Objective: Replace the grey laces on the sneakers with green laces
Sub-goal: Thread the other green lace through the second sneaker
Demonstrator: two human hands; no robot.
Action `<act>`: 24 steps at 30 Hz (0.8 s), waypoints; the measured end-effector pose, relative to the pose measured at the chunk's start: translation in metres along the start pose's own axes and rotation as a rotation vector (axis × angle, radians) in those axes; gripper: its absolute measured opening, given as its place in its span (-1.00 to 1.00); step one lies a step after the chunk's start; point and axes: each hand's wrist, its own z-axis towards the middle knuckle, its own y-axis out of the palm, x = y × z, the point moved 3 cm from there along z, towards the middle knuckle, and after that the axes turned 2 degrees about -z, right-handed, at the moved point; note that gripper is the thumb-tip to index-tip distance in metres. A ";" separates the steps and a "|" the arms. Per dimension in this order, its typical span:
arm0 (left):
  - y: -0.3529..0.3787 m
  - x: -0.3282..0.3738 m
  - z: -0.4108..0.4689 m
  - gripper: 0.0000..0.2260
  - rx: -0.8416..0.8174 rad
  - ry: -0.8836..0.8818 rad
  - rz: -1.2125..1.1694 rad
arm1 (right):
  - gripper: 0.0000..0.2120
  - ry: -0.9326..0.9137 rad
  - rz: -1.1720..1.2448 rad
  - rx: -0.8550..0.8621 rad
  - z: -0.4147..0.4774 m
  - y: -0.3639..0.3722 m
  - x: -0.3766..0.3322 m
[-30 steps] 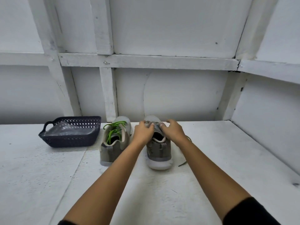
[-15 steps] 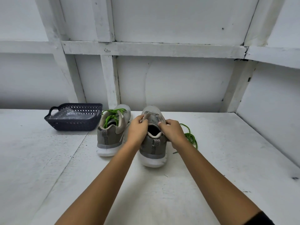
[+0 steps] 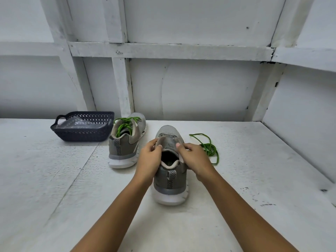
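Note:
Two grey sneakers stand heel-towards-me on the white table. The left sneaker (image 3: 125,146) carries green laces. The right sneaker (image 3: 170,180) sits nearer, with no lace visible in its eyelets. My left hand (image 3: 149,157) pinches the left side of its tongue and collar. My right hand (image 3: 194,157) pinches the right side. A loose green lace (image 3: 209,148) lies in a tangle on the table just right of my right hand.
A dark blue plastic basket (image 3: 81,137) with a clear plastic bag inside stands at the back left, beside the left sneaker. White panelled walls close the table off at the back and on the right.
The right sneaker has come towards me, held in both hands. The view has tilted down, and the green lace beside it has come into sight.

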 end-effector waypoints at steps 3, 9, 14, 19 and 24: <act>-0.004 -0.004 0.000 -0.72 -0.047 -0.013 0.035 | -0.56 0.049 0.023 -0.007 0.006 -0.012 0.007; -0.013 0.013 0.013 -0.78 0.046 0.087 0.210 | -0.68 -0.005 -0.526 0.296 0.051 -0.058 0.038; -0.010 0.029 0.018 -0.77 0.051 0.251 0.364 | -0.62 0.113 -0.833 0.176 0.069 -0.057 0.059; 0.000 0.045 0.024 -0.78 -0.021 0.357 0.470 | -0.85 0.035 -0.711 0.110 0.080 -0.060 0.060; 0.006 0.063 0.043 -0.77 -0.077 0.381 0.490 | -0.89 -0.079 -0.083 -0.076 0.070 -0.070 -0.010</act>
